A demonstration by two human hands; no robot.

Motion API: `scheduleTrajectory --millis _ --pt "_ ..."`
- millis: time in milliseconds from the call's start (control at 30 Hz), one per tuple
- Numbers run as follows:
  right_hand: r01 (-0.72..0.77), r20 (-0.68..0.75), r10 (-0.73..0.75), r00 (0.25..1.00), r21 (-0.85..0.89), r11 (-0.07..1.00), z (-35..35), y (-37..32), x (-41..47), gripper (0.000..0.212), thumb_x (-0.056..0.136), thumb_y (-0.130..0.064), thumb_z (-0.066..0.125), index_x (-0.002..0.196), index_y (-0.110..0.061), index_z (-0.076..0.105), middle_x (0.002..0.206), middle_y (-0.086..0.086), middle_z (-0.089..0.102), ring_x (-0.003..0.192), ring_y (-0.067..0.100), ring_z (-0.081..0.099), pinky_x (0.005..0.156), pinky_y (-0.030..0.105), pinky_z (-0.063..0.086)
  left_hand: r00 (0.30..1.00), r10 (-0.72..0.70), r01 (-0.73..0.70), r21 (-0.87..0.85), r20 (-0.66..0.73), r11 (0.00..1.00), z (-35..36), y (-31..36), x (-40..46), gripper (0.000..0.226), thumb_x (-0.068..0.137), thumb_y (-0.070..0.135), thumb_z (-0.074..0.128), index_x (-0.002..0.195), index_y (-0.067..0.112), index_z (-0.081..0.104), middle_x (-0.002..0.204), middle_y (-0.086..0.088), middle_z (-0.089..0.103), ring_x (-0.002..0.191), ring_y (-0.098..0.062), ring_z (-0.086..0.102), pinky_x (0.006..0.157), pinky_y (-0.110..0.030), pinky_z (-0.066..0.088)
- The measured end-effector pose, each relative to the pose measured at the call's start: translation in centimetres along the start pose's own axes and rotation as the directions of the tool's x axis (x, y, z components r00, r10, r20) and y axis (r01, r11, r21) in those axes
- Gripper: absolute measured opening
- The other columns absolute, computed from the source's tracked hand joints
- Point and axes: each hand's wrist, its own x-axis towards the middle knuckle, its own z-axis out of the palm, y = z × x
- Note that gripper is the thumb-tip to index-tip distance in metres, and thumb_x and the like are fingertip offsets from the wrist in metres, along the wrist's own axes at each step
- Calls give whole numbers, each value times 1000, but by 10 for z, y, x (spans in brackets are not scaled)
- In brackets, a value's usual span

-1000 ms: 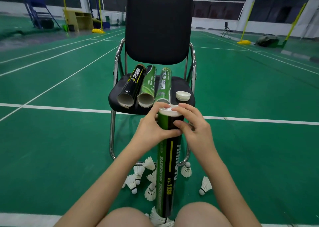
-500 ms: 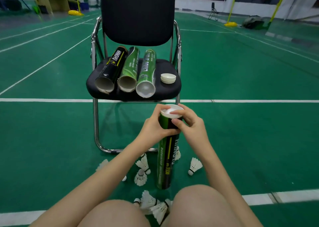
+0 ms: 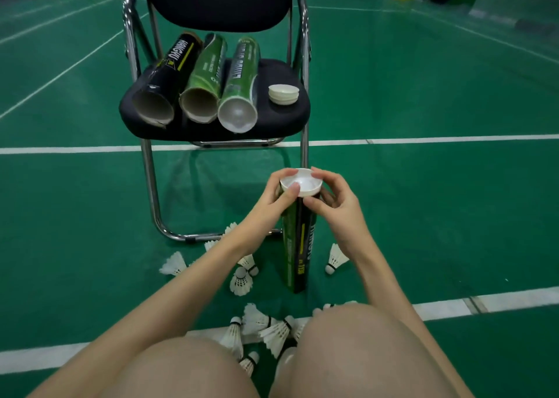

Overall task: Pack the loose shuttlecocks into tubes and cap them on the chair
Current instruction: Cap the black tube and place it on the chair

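While the three tubes (image 3: 198, 78) lie side by side on the chair (image 3: 281, 119) seat, with spare caps (image 3: 283, 94) stacked at their right, a fourth tube (image 3: 298, 246) stands upright on the court floor (image 3: 423, 185). The left hand (image 3: 269, 207) curls round its top, thumb on the white cap (image 3: 301, 183); the right hand (image 3: 338, 204) pinches the cap's other edge. Loose shuttlecocks (image 3: 242, 281) lie scattered around the tube's base and by the knees. Uneven pressing could seat the cap crooked, or tip the tall tube onto the feathers beside it.
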Motion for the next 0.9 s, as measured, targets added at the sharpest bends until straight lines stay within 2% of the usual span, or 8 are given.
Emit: scheduleTrajectory --millis 67,267,333,433,533,667,800,900 --pt "-3 0 3 1000 43 999 -3 1 -2 32 83 3 60 111 -14 56 125 -3 57 113 9 57 87 19 47 1000 6 -6 0 5 1000 1 0 1 35 98 32 41 131 24 38 80 15 47 66 11 52 65 -5 41" --pt "-4 -22 6 1000 76 997 -8 5 -1 26 85 -2 60 108 -13 56 122 -2 59 109 11 59 86 20 47 999 34 -34 -8 19 999 8 -1 3 34 99 20 41 132 17 36 85 8 49 61 11 53 59 -4 39" --pt "-21 -23 23 999 89 996 -9 5 1 30 82 0 62 108 -14 56 118 -6 60 106 9 59 85 20 47 999 40 -39 -14 23 999 9 -1 3 34 98 20 44 131 21 38 103 1 55 72 10 55 66 -5 41" --pt "-15 -46 19 999 82 996 -10 7 1 33 77 -2 60 108 -13 55 113 -11 63 102 7 60 85 20 47 998 50 -49 -28 31 998 10 -5 7 31 96 20 48 126 27 42 129 -6 52 103 -2 56 83 -12 43" --pt "-12 -38 14 999 49 999 -12 6 -1 34 83 2 59 113 -14 55 110 -8 65 103 7 60 85 21 47 997 70 -69 -24 30 997 11 -7 9 32 95 24 50 125 33 43 134 -5 49 115 -7 52 91 -16 42" --pt "-49 -17 48 999 -128 991 -14 3 -1 47 76 -18 62 121 -30 54 120 -2 61 112 10 56 93 24 47 997 76 -76 11 24 997 8 -8 9 42 93 29 52 131 40 37 137 3 46 125 -7 46 102 -19 38" --pt "-29 -15 26 1000 -242 970 -12 0 -3 47 79 -21 65 124 -28 52 128 -7 54 116 2 51 95 17 43 997 71 -71 15 33 997 5 -8 8 41 89 35 56 126 47 40 137 8 45 125 -4 45 105 -25 37" --pt "-20 -12 17 1000 -296 955 -11 -4 -3 42 84 -17 65 122 -29 52 128 -9 51 114 -3 50 94 15 43 998 51 -52 18 36 998 2 -8 7 45 87 41 60 127 45 40 136 6 46 123 -4 47 101 -22 40"
